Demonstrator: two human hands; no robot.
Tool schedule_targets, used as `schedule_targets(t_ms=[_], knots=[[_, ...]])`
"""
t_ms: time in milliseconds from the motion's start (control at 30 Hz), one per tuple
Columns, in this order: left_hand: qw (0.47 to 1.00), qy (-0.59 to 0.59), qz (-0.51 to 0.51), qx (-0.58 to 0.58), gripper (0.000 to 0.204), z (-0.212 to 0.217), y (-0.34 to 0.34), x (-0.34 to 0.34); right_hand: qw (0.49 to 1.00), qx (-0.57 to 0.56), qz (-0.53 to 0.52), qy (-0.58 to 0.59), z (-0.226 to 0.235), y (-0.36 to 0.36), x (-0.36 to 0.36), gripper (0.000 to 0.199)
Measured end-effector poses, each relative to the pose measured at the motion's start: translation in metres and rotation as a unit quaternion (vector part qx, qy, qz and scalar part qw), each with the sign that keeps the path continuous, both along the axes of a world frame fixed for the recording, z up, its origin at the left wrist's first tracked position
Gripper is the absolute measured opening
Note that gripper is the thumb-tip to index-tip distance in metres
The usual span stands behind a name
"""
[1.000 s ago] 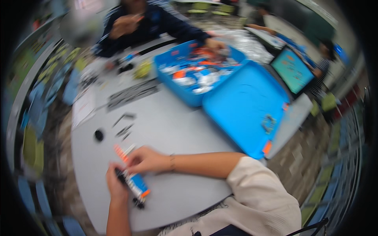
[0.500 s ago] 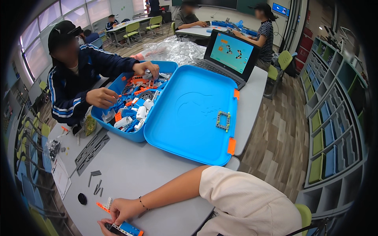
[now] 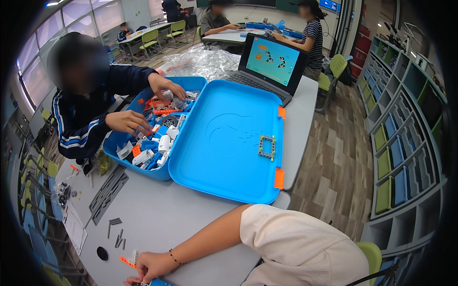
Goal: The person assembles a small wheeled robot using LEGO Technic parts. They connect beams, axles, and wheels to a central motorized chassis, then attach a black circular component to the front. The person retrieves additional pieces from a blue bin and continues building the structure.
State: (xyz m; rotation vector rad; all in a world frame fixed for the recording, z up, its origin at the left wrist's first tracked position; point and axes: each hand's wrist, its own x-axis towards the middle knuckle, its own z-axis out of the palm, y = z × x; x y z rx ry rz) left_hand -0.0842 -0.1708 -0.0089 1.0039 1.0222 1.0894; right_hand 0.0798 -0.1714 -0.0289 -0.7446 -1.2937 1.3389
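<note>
**Hand closed on a small build at the near table edge**

At the far left of the grey table [image 3: 191, 214] lie a paper sheet [image 3: 74, 224], a small clear bag of dark parts [image 3: 62, 192] and long dark grey beams [image 3: 109, 190]. Nearer, a black round piece [image 3: 102, 253] sits beside a scatter of short grey pins [image 3: 117, 233].

Just right of those, at the bottom edge, the right hand [image 3: 150, 267] — wrist braceleted, forearm running in from the right — curls its fingers onto a blue and orange block assembly [image 3: 155, 282], most of it cut off by the frame. A thin orange beam [image 3: 127, 261] juts out left of the knuckles. The left hand [image 3: 130, 281] shows only as a sliver at the edge; its grip cannot be told.

Farther off, mid-left, another person in a dark striped jacket has both hands [image 3: 129, 122] in the open blue case [image 3: 157, 171], full of white, orange and blue parts. Its lid [image 3: 229, 143] lies flat to the right, with a small grey frame piece [image 3: 267, 146] on it. Beyond stands an open laptop [image 3: 272, 59] — crumpled clear plastic [image 3: 205, 62] to its left.
</note>
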Motion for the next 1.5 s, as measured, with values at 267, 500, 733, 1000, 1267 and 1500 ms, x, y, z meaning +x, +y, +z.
schedule_targets(t_ms=[267, 500, 733, 1000, 1267, 1500], knots=[[0.999, -0.001, -0.037, 0.018, 0.037, -0.014, 0.005, -0.01, 0.999, -0.006, 0.01, 0.039, -0.003, -0.001, -0.004, 0.012], [0.999, 0.015, -0.033, 0.037, 0.035, -0.019, 0.009, -0.014, 0.999, -0.022, 0.017, 0.035, -0.004, 0.0, -0.004, 0.012], [0.998, 0.015, -0.044, 0.054, 0.02, -0.009, 0.001, -0.006, 0.998, -0.029, 0.015, 0.044, -0.006, 0.002, -0.005, 0.013], [0.999, 0.007, -0.02, 0.034, 0.02, -0.003, -0.005, 0.0, 0.999, -0.021, 0.022, 0.043, -0.007, 0.002, -0.006, 0.018], [0.999, 0.005, -0.033, 0.043, 0.024, -0.006, -0.001, -0.002, 0.999, -0.046, 0.016, 0.024, -0.001, -0.008, -0.009, 0.028], [1.0, 0.006, 0.016, 0.023, 0.03, -0.006, -0.001, -0.002, 0.998, -0.061, 0.028, 0.014, -0.003, -0.004, -0.01, 0.027]])
